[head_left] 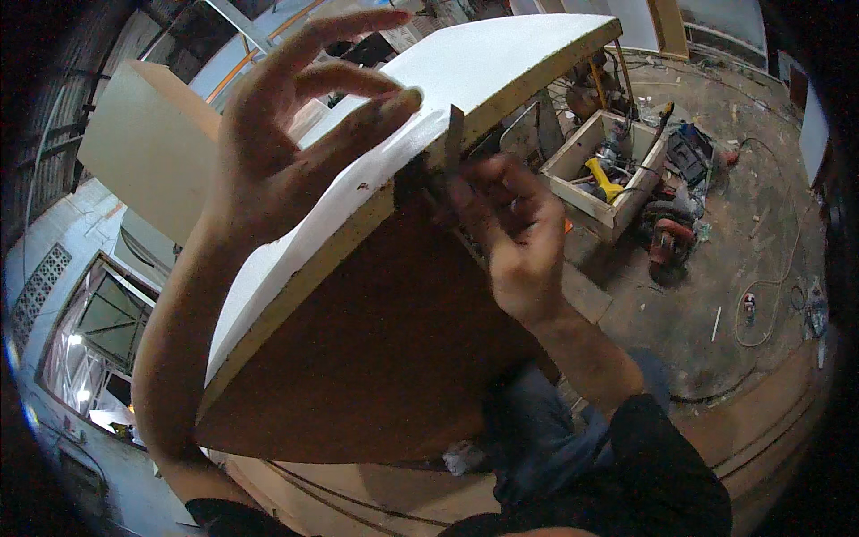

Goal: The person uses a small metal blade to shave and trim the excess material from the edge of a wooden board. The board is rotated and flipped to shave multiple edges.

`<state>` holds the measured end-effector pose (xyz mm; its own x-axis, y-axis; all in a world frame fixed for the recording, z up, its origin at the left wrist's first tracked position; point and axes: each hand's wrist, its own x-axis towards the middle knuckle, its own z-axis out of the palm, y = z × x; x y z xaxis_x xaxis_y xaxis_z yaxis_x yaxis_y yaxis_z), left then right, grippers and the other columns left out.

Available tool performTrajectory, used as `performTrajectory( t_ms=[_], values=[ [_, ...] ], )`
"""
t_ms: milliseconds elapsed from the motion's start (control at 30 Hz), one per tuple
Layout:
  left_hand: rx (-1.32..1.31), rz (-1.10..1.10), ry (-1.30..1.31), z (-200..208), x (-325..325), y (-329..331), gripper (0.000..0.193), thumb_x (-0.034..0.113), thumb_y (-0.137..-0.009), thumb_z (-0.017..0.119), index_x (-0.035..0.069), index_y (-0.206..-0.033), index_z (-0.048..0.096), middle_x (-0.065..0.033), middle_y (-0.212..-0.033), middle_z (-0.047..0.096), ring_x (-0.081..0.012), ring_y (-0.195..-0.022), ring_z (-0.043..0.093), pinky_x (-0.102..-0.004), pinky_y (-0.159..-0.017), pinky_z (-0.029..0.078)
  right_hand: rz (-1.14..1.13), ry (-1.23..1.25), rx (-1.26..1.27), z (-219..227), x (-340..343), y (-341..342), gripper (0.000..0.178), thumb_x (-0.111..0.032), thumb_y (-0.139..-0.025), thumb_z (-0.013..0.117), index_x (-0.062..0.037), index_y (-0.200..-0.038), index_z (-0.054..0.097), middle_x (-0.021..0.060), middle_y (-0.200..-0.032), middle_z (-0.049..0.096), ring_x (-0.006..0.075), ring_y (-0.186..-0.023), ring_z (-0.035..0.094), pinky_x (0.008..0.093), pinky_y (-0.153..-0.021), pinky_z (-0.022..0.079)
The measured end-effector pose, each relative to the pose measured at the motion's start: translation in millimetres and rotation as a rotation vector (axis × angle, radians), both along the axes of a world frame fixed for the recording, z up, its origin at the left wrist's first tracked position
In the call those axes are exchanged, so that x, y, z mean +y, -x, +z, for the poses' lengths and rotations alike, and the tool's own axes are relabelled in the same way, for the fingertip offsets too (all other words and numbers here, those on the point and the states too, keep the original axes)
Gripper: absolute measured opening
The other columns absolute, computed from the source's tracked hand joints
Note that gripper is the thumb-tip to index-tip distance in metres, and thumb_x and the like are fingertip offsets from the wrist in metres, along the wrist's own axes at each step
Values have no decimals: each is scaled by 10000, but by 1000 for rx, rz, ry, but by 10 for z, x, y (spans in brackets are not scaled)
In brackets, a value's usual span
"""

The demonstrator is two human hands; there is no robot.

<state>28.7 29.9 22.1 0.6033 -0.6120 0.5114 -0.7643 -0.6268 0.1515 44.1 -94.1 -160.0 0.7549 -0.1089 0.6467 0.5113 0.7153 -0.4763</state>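
Observation:
A large board with a white top face (514,40) and a raw yellowish edge (304,268) stands tilted in front of me. Its brown side (376,331) faces me. Over the white face, my left hand (286,134) has thumb and forefinger tips pressed together, the other fingers raised; whatever the pinch may hold is too small to make out. My right hand (510,224) is closed on a thin dark flat strip (455,134), which stands upright against the board's edge. Beside that strip is a dark notch (412,183) in the edge, partly hidden by my right fingers.
On the floor to the right stands a wooden box (577,201) of tools, among them a yellow-handled one (604,179). Next to it lie a red-and-dark power tool (669,237) and a dark case (689,148). A cable (792,259) curls farther right. A pale cabinet (148,148) stands left.

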Motion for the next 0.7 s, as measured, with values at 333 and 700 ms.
performTrajectory(
  t_ms=[333, 700],
  values=[
    [-14, 41, 86, -185, -136, -204, 664, 216, -886, 769, -29, -1414, 450, -175, -1002, 744, -207, -1042, 678, -380, -1020, 441, 12, -65, 45, -14, 88, -6, 117, -60, -927, 661, 15, -1016, 665, 74, -895, 691, 113, -816, 629, 272, -743, 500],
    [-80, -13, 81, -231, -173, -221, 720, 75, -839, 790, -74, -1427, 403, -142, -901, 740, -214, -953, 691, -382, -948, 485, -15, -47, 20, 68, 51, 56, 66, -1, -926, 636, 31, -984, 635, 60, -848, 662, 100, -794, 613, 243, -735, 482]
  ],
)
